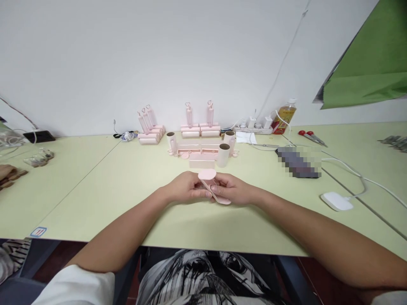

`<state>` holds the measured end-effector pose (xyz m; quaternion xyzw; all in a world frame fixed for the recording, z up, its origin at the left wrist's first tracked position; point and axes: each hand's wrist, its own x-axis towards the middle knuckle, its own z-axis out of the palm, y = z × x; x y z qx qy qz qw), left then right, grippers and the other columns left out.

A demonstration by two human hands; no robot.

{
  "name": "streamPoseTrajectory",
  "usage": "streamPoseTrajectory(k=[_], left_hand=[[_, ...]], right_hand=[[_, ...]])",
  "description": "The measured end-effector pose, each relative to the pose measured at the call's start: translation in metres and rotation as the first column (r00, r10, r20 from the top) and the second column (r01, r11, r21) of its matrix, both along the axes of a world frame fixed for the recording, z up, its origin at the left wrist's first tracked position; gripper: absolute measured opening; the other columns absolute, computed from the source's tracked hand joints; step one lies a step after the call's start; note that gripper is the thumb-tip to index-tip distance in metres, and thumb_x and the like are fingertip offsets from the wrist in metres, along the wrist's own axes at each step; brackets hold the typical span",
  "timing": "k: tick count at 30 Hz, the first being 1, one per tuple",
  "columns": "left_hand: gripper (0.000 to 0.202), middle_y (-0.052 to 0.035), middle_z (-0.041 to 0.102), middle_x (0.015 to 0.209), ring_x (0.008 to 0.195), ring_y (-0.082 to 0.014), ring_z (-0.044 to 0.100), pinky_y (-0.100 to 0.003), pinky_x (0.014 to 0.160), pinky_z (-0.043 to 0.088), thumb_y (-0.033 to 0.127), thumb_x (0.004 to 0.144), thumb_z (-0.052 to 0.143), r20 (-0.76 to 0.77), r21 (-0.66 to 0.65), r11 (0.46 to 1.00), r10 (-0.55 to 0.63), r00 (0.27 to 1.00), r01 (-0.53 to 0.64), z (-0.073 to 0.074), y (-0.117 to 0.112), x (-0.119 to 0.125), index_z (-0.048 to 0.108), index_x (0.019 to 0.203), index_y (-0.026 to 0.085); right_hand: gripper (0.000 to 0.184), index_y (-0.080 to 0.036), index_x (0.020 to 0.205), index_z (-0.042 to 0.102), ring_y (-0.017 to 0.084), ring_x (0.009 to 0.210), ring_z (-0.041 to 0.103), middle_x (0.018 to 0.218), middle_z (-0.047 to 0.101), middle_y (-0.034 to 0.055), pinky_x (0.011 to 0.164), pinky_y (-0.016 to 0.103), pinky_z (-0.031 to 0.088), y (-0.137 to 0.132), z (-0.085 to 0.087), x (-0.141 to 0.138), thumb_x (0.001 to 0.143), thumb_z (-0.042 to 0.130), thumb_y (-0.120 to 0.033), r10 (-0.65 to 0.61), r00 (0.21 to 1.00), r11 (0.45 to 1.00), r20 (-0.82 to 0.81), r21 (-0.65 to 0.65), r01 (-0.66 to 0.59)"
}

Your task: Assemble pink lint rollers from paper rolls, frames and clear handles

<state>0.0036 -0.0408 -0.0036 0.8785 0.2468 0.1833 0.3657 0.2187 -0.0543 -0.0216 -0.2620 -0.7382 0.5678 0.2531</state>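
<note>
In the head view, a pink piece [207, 174] sits between the left hand [186, 187] and the right hand [234, 190], raised over the near half of the bench [111, 186]. It touches both hands, so neither is clearly nearer. Its long axis slants: one flat, rounded end stands up and away, toward the left hand, while the other drops toward the body, under the right hand's thumb.

Each grip is closed around it. The left hand pinches its side, the thumb lying along the near face and the fingers tucked behind; the right hand presses its thumb into the hollow between the two ends, its fingers curled at the far side. How firmly the hidden fingertips bear on it, I cannot tell.

Straight beyond the hands, apart from them, lies a pale pink box [202, 161], its length running left to right. A white tube [223, 156] stands upright just beside its right end, nearer the right hand.
</note>
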Motion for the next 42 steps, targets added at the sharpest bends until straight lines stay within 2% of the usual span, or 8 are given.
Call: streamPoseTrajectory(k=[4,9,12,15,20,26,34,42], left_hand=[[0.030,-0.0021,0.075,0.097,0.091,-0.0193,0.066,-0.024,0.081,0.046,0.047,0.086,0.059,-0.053,-0.066,0.997,-0.048,0.997,0.044,0.002,-0.005,0.004,0.074,0.097,0.023],[0.034,-0.0013,0.073,0.089,0.080,-0.0176,0.063,-0.025,0.073,0.044,0.050,0.086,0.057,-0.079,0.007,0.997,0.081,0.994,-0.080,-0.003,0.002,0.000,0.074,0.094,0.022],[0.041,0.0006,0.062,0.068,0.062,-0.0125,0.052,-0.023,0.059,0.038,0.055,0.083,0.057,-0.037,0.062,0.956,0.288,0.957,-0.285,-0.007,0.015,-0.008,0.068,0.082,0.016],[0.041,0.0030,0.049,0.062,0.056,-0.0092,0.043,-0.022,0.053,0.032,0.055,0.080,0.060,0.125,0.018,0.888,0.455,0.882,-0.460,-0.007,0.023,-0.015,0.056,0.074,0.015],[0.044,0.0056,0.048,0.060,0.052,-0.0083,0.042,-0.022,0.052,0.032,0.052,0.078,0.064,0.166,-0.160,0.921,0.381,0.910,-0.356,-0.002,0.015,-0.012,0.057,0.105,0.018],[0.017,0.0027,0.055,0.067,0.060,-0.0089,0.046,-0.022,0.056,0.035,0.033,0.079,0.060,0.050,0.055,0.940,0.334,0.941,-0.337,-0.003,0.011,-0.008,0.063,0.083,0.017],[0.007,0.0041,0.051,0.058,0.054,-0.0105,0.044,-0.024,0.053,0.031,0.020,0.072,0.051,-0.021,0.345,0.766,0.585,0.811,-0.543,-0.006,0.029,-0.020,0.049,0.066,0.019],[0.011,0.0018,0.058,0.061,0.055,-0.0132,0.047,-0.025,0.052,0.030,0.028,0.078,0.051,-0.123,0.360,0.750,0.628,0.769,-0.555,-0.015,0.038,-0.021,0.052,0.069,0.021]], right_hand=[[0.035,-0.016,0.097,0.058,0.011,0.069,0.056,0.084,0.059,0.0021,0.064,0.026,0.047,-0.002,-0.002,-0.005,0.086,0.063,-0.049,0.089,0.988,0.978,-0.126,-0.178,-0.111],[0.037,-0.015,0.085,0.059,0.011,0.062,0.052,0.071,0.057,0.0005,0.057,0.024,0.042,0.000,-0.002,-0.006,0.084,0.065,-0.051,-0.014,0.986,0.993,-0.166,-0.119,-0.006],[0.035,-0.016,0.090,0.063,0.013,0.062,0.052,0.073,0.059,0.0022,0.057,0.025,0.041,0.001,0.003,-0.004,0.086,0.061,-0.051,-0.180,0.975,0.982,-0.129,0.026,0.185],[0.031,-0.018,0.093,0.067,0.014,0.066,0.053,0.076,0.062,0.0026,0.060,0.026,0.040,0.003,0.008,0.001,0.091,0.054,-0.046,-0.380,0.925,0.883,0.004,0.301,0.361],[0.028,-0.021,0.092,0.071,0.018,0.071,0.058,0.078,0.069,0.0027,0.065,0.027,0.040,0.007,0.006,0.002,0.094,0.046,-0.033,-0.509,0.835,0.762,0.210,0.561,0.323],[0.027,-0.021,0.109,0.068,0.022,0.091,0.064,0.105,0.071,0.0067,0.078,0.031,0.046,0.010,-0.005,-0.003,0.085,0.054,-0.024,-0.575,0.801,0.715,0.168,0.580,0.391],[0.035,-0.017,0.114,0.064,0.019,0.077,0.060,0.098,0.067,0.0080,0.069,0.031,0.045,0.024,-0.003,0.010,0.086,0.055,-0.036,-0.708,0.686,0.624,0.170,0.605,0.494],[0.036,-0.020,0.121,0.060,0.016,0.068,0.058,0.079,0.067,0.0021,0.062,0.027,0.039,0.030,-0.011,0.010,0.087,0.052,-0.029,-0.657,0.704,0.697,0.271,0.576,0.428]])
